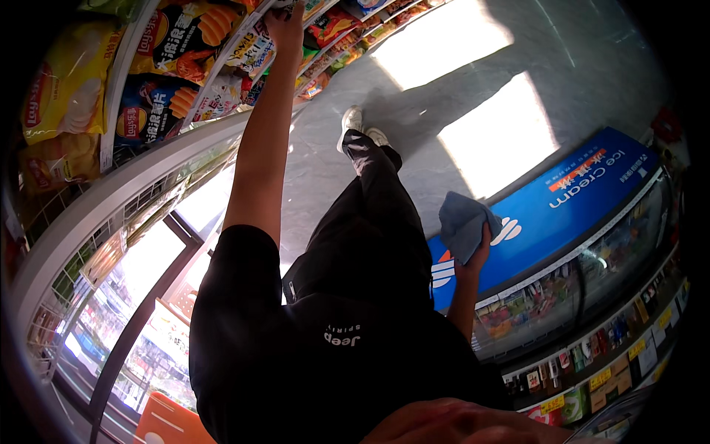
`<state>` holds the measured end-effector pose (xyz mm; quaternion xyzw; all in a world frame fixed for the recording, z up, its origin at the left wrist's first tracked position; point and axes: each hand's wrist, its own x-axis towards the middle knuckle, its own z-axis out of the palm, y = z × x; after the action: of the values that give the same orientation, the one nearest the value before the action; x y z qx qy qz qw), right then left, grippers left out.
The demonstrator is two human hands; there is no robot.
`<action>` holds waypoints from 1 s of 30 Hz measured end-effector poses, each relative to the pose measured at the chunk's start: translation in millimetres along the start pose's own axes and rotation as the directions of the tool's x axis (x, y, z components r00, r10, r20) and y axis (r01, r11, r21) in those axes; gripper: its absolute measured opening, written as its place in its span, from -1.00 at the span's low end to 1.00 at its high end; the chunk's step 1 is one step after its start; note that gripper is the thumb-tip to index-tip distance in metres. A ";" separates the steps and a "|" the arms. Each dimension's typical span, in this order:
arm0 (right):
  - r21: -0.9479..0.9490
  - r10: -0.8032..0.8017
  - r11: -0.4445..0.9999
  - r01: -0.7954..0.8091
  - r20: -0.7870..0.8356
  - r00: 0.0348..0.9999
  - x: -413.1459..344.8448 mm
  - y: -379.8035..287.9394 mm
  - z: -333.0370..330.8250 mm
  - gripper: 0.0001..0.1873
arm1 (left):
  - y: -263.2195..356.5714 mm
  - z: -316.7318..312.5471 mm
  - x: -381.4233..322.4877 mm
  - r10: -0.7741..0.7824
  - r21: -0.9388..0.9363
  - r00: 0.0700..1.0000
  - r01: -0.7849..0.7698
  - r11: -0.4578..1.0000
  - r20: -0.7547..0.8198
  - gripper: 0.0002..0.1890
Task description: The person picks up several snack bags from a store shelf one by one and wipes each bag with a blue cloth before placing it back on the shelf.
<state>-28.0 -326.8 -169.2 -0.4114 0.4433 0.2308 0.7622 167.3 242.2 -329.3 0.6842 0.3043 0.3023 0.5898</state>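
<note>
My left hand point(285, 29) reaches up to a snack shelf at the top of the view, among packaged snacks. Its fingers are at a dark and white packet near the shelf edge; whether they grip it cannot be told. My right hand point(478, 252) holds a folded blue-grey cloth point(466, 225) low at my right side, in front of the blue side panel of an ice cream freezer point(560, 194). Bags of Lay's potato chips point(186, 39) stand on the shelf to the left of my left forearm.
A white shelf rim point(133, 166) with wire mesh curves along the left. The glass-topped freezer and a rack of small boxed goods point(599, 344) are at the right. Grey floor point(410, 166) with bright sun patches lies around my white shoes point(350, 125). An orange chair-like object point(172, 419) is at lower left.
</note>
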 end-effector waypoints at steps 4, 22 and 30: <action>0.006 -0.003 1.000 0.003 -0.015 1.000 -1.4 -2.6 -3.3 -0.45 | 4.4 12.0 29.6 -0.161 0.228 0.975 0.194 0.954 -0.155 -0.34; -0.037 -0.119 0.992 0.120 0.019 0.993 -2.1 -13.3 -35.8 -0.47 | 46.4 18.9 4.8 -0.452 0.413 0.887 0.446 0.794 -0.088 0.20; -0.022 -0.109 0.994 0.110 0.030 0.994 -9.6 -55.2 2.2 -0.48 | 73.9 12.5 -20.7 -0.571 0.354 0.811 0.500 0.790 0.128 -0.07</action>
<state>7.8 -355.4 -137.0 -0.4408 0.4065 0.1999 0.7749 168.3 209.5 -258.7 0.6812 0.4598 -0.0096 0.5696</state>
